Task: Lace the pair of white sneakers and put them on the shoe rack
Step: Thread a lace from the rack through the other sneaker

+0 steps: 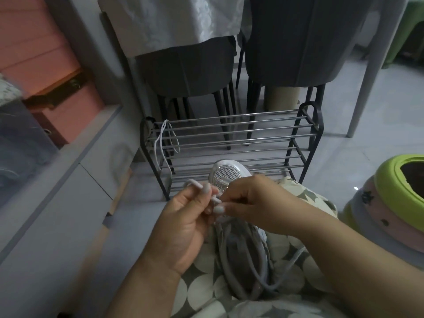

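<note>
A white sneaker (pixel 226 173) with a glittery mesh toe lies on my lap, toe pointing at the shoe rack (pixel 231 143). My left hand (pixel 183 223) pinches a white lace (pixel 193 182) that loops above its fingers. My right hand (pixel 252 203) pinches the lace at the sneaker's eyelets, and the two hands touch at the fingertips. A loose end of lace (pixel 298 251) trails over my right thigh. A second white lace (pixel 164 138) hangs over the rack's top left bars. The other sneaker is out of view.
The low black metal rack stands on the tiled floor just ahead of my knees. Two grey chairs (pixel 188 67) and a cloth-covered table are behind it. A grey cabinet (pixel 68 180) runs along the left. Stacked green and pink stools (pixel 390 198) sit at right.
</note>
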The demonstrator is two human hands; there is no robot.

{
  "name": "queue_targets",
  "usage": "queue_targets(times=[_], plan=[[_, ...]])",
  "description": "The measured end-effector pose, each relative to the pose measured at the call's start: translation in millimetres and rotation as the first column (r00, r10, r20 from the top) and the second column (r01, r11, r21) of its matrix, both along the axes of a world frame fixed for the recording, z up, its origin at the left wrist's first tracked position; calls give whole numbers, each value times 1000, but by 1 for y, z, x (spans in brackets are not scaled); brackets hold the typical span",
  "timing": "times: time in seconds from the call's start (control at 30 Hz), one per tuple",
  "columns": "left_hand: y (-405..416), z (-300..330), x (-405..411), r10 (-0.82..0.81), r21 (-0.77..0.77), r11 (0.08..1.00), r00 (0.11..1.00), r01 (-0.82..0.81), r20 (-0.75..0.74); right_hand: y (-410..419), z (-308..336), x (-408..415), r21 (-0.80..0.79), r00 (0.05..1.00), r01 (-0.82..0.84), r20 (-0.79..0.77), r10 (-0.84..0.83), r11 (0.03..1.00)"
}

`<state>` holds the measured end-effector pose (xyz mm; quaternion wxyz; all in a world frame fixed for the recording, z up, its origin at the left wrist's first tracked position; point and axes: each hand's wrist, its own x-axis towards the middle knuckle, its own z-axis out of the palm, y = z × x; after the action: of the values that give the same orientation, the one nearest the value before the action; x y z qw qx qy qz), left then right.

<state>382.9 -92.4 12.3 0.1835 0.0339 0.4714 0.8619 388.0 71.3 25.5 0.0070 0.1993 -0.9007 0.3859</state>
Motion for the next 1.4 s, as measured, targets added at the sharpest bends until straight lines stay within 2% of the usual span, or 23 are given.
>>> queue_targets(times=[0.13,0.2,0.3,0.37,0.47,0.5,0.57,0.63,0.67,0.73,0.83,0.97,1.07,1.13,1.27,1.4], plan=[[-20,14,-11,167,19,986,985,-166,-51,10,7,0,-116,981,174,107,-162,978],[-37,20,-20,227,89,972,968,-218,-104,17,6,-3,-80,965,249,102,-241,965],[-62,28,-30,292,210,944,939,-253,-182,19,-1,-7,5,967,241,85,-241,970],[-78,29,-36,289,300,930,926,-212,-243,15,-6,-6,47,974,199,98,-203,979],[-98,27,-44,180,491,871,943,-20,-281,8,-10,-4,123,983,139,103,-152,983],[-101,25,-45,175,506,863,942,-7,-285,6,-11,-4,161,987,118,91,-134,980],[-96,25,-39,230,362,924,932,-120,-279,4,-13,-5,186,990,111,64,-125,976],[-81,20,-27,287,65,958,912,-280,-292,5,-14,-5,154,989,126,60,-136,980],[-73,17,-21,273,-58,952,921,-300,-278,5,-14,-5,136,984,146,79,-158,980],[-55,6,-8,168,-233,947,959,-222,-229,7,-16,-4,103,971,189,128,-202,976],[-34,-14,3,59,-408,904,983,-126,-174,10,-20,-6,58,970,200,131,-207,978],[-20,-28,5,27,-522,845,984,-118,-178,12,-22,-7,63,978,185,89,-190,981],[-18,-31,4,57,-565,809,978,-162,-199,14,-20,-2,-57,984,180,23,-178,982],[-17,-33,2,69,-586,788,974,-187,-217,16,-19,4,-96,993,114,35,-112,989],[-14,-35,0,64,-608,768,969,-202,-240,14,-20,12,84,1000,15,-2,-15,996],[-12,-35,0,94,-594,773,966,-222,-239,15,-17,12,38,995,57,78,-60,998]])
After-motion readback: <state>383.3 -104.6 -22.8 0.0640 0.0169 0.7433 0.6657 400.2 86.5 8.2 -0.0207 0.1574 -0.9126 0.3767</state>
